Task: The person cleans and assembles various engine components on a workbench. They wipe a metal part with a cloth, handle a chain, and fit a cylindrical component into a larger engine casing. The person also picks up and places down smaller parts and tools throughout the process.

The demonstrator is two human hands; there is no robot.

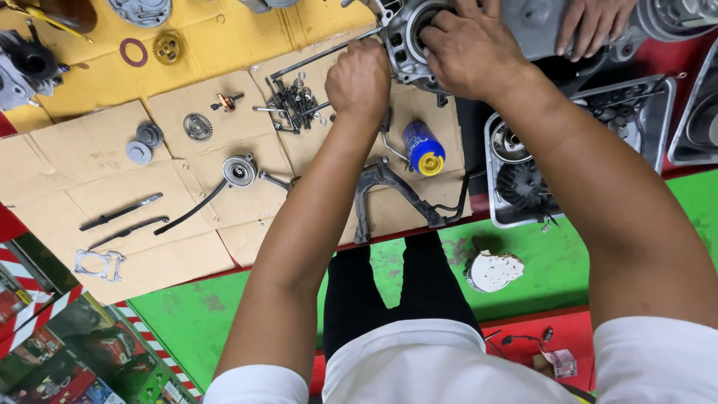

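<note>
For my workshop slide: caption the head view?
Both hands work on a grey engine casing above parts on cardboard.

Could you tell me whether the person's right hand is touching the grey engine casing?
Touching. The head view shows the right hand laid flat on the grey engine casing, its fingers resting across the rim of the round opening with no gap visible.

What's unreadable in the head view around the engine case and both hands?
- Left hand: fist on a long rod; grip hidden by its back.
- Right hand: fingertips covered inside the engine case opening.
- Engine case: top cut off by the frame edge.
- Another person's hand: wrist cut off at the top.
- Bolt pile: too small to sort.
</note>
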